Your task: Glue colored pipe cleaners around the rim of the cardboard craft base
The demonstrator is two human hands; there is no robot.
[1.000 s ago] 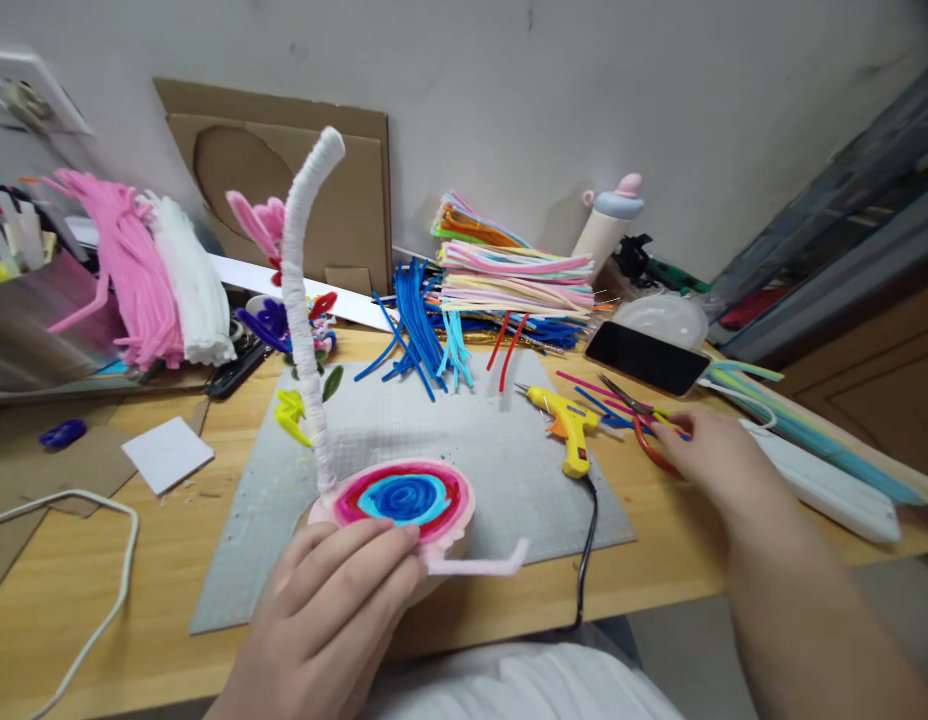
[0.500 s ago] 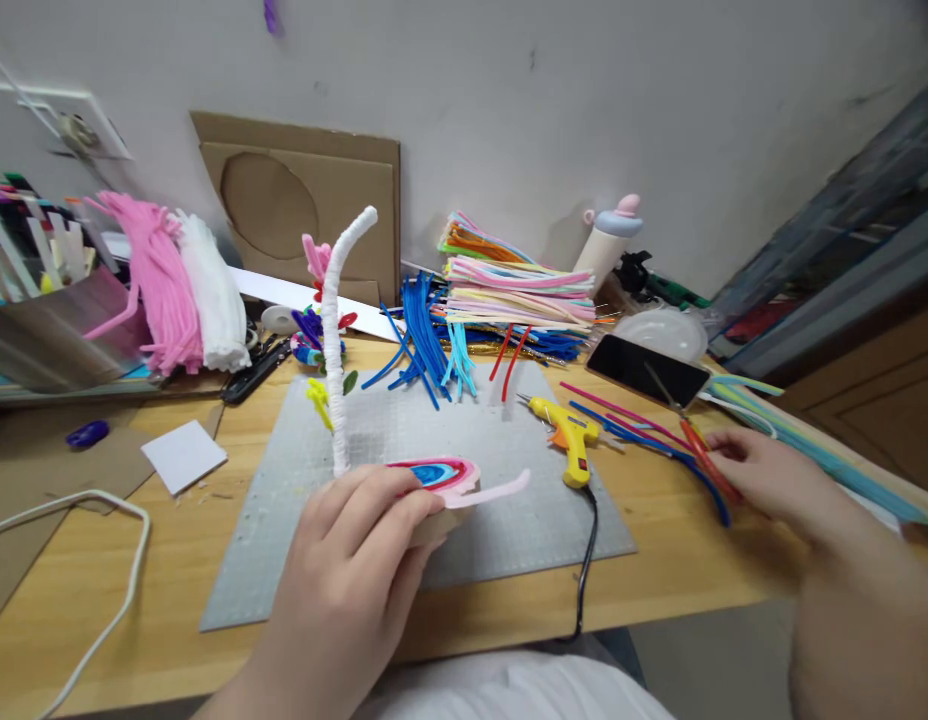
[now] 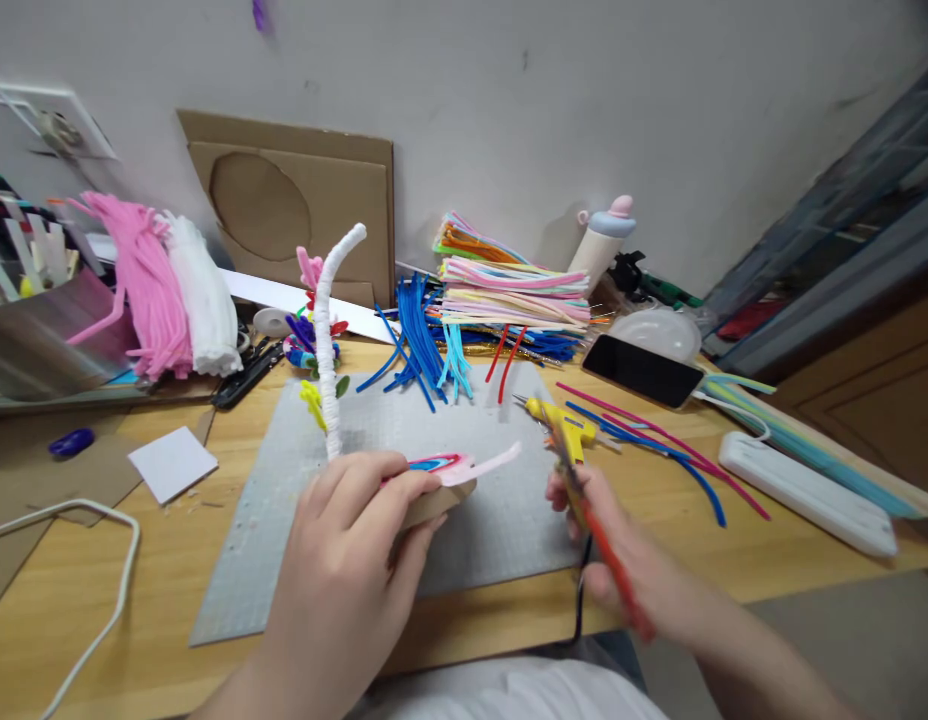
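Note:
My left hand [image 3: 351, 545] is closed around a thick cardboard piece [image 3: 438, 500] and holds it over the grey cutting mat [image 3: 246, 560]. Pink, red and blue pipe cleaners [image 3: 438, 463] cover the top of that piece, and a pale pink pipe cleaner end [image 3: 501, 462] sticks out to the right. A white wrapped stem [image 3: 327, 350] with a bent tip rises behind my left hand. My right hand [image 3: 621, 545] grips red-handled scissors [image 3: 603, 540], blurred by motion, blades pointing up and away. They partly cover the yellow glue gun [image 3: 565, 425].
Blue pipe cleaners [image 3: 419, 340] and multicoloured bundles [image 3: 513, 290] lie at the back. To the right are a phone [image 3: 644, 370], a white power strip [image 3: 809, 490] and loose pipe cleaners [image 3: 659, 445]. A white cable [image 3: 130, 550] curves along the left. Cardboard [image 3: 344, 190] leans on the wall.
My right hand has lifted the scissors from the right side of the table and brought them left, near the glue gun. The cardboard piece in my left hand is tilted slightly more.

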